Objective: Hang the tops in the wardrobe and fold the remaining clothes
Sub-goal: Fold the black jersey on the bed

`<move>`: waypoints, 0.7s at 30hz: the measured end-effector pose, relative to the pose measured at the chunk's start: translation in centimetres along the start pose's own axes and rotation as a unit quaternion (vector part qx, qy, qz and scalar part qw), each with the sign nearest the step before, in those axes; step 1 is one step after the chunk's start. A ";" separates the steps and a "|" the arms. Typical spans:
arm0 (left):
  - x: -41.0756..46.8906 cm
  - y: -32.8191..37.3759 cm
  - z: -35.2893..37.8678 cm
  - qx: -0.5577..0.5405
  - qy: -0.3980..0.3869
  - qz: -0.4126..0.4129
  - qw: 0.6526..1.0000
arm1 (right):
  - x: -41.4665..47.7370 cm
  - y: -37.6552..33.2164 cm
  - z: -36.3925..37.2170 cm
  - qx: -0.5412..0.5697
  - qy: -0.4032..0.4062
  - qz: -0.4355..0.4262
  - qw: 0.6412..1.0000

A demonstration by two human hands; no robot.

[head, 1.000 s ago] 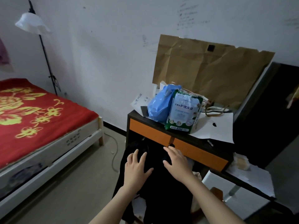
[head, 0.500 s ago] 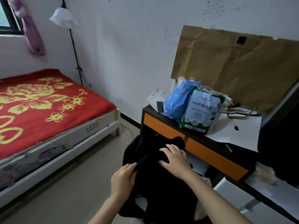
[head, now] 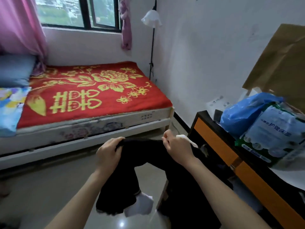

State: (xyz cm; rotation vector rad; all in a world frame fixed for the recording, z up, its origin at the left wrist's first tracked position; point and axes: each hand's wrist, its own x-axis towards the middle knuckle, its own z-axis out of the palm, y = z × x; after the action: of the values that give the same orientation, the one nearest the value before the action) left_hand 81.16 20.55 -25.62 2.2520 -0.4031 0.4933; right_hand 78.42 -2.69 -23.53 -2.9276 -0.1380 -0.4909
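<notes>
Black garment (head: 145, 151), likely trousers, hung in the lower middle of the frame, looking soft and light.
Left hand (head: 109, 153) and right hand (head: 178, 148) each gripped its top edge, two lengths drooping floorward; those top corners seemed the sensible grab spots, nothing fragile.

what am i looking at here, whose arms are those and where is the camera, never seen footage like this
There is no machine here. The arms belong to a person, and every picture comes from one wide-angle camera worn on their head, looking forward and down, so you see roughly what they see. The left hand and the right hand each grip the top edge of a black garment, which is stretched between them, and the rest of it hangs toward the floor. At the right is a desk with orange fronts, and on it are a blue bag and a green-and-white pack. Beyond the hands is a bed under a red blanket.
</notes>
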 end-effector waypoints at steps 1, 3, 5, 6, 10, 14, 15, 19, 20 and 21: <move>-0.5 -0.9 -1.0 0.014 0.012 -0.018 1.000 | 0.7 -1.1 0.5 0.007 -0.007 -0.023 1.000; -1.4 -2.7 -2.6 0.031 0.037 -0.049 0.998 | 2.0 -3.0 1.2 0.023 -0.011 -0.056 0.998; -2.1 -4.7 -4.2 0.044 0.053 -0.085 0.994 | 3.1 -5.3 2.0 0.045 -0.027 -0.090 0.995; -2.3 -5.6 -4.9 0.050 0.059 -0.099 0.992 | 3.6 -6.1 2.3 0.056 -0.042 -0.112 0.991; -1.8 -8.9 -7.3 0.059 0.072 -0.125 0.988 | 7.0 -8.7 3.8 0.057 -0.110 -0.193 0.973; 0.1 -13.6 -9.4 0.060 0.083 -0.139 0.985 | 12.2 -12.0 6.6 0.007 -0.143 -0.260 0.955; 1.0 -14.9 -9.9 0.059 0.082 -0.140 0.985 | 13.7 -12.9 7.5 -0.010 -0.146 -0.269 0.952; 4.5 -19.5 -11.9 0.060 0.079 -0.134 0.986 | 18.7 -15.8 10.0 -0.038 -0.140 -0.260 0.955; 5.3 -20.7 -12.3 0.058 0.073 -0.133 0.987 | 19.9 -16.6 10.6 -0.045 -0.138 -0.252 0.957; 6.2 -21.8 -12.8 0.056 0.067 -0.133 0.987 | 21.1 -17.4 11.1 -0.052 -0.132 -0.242 0.960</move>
State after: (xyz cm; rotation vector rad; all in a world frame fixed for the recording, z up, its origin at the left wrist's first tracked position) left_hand 93.22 43.43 -28.48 2.3192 -0.0054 0.5326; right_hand 99.73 17.74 -24.24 -3.0363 -0.9033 -0.1633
